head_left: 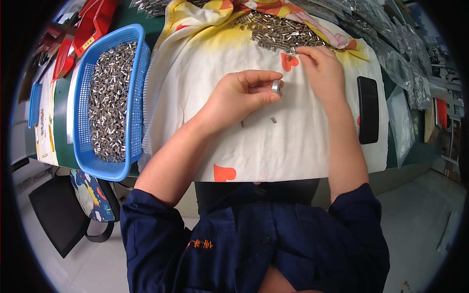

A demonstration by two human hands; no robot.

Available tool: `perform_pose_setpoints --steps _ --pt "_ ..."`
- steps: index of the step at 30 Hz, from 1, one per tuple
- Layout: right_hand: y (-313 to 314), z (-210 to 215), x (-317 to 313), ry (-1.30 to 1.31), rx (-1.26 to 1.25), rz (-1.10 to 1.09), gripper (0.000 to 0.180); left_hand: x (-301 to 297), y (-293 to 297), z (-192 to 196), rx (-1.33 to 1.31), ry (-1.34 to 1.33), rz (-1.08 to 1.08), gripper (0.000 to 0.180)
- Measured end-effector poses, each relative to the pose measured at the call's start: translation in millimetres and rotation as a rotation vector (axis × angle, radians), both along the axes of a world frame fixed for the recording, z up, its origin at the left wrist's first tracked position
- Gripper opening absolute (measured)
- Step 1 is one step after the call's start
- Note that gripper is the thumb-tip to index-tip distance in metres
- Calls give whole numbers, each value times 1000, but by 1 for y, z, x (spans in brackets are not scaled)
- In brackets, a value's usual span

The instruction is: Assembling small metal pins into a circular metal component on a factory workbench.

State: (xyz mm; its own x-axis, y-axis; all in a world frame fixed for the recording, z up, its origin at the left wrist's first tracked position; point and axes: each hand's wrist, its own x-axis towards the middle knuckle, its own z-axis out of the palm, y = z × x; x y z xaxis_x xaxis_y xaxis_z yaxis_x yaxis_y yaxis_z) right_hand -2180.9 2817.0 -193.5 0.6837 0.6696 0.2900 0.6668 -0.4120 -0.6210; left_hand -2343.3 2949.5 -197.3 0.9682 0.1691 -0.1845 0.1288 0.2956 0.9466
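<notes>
My left hand (244, 93) is raised over the middle of the white cloth (195, 83), thumb and fingers closed on a small round metal ring (276, 87). At the near edge of a heap of small metal cylinders (283, 33), my right hand (323, 67) has its thumb and fingertips pinched together. Whatever they grip is too small to make out among the pieces there. Two loose cylinders lie below my left hand, one of them a short metal cylinder (273, 119) on its side.
A blue plastic basket (138, 97) full of similar metal cylinders stands on the left. Near the cloth's right edge lies a black phone (368, 110). Clear plastic bags of parts (415, 80) crowd the far right. Red plastic bins (95, 27) sit at the far left.
</notes>
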Motion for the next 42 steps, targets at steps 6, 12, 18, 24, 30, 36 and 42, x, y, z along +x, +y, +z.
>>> perform_pose_setpoints --steps 6,12,18,24,30,36,42 --pt "9 -7 -8 -348 -206 94 13 -2 2 -2 -28 -33 5 35" --pt "7 12 -35 190 33 90 5 -1 7 -5 -58 -43 77 36" --pt "6 18 -47 331 201 323 5 -2 10 -2 27 -40 92 37" --pt "7 18 -53 -34 133 315 5 -3 9 -1 122 -27 107 37" --pt "1 19 -47 323 114 309 7 -4 9 -2 204 1 103 36" --pt "-2 19 -26 506 46 332 10 -5 3 -3 121 21 34 37" --pt "12 -16 0 -132 -6 -65 15 -6 -3 11 117 87 -86 37"
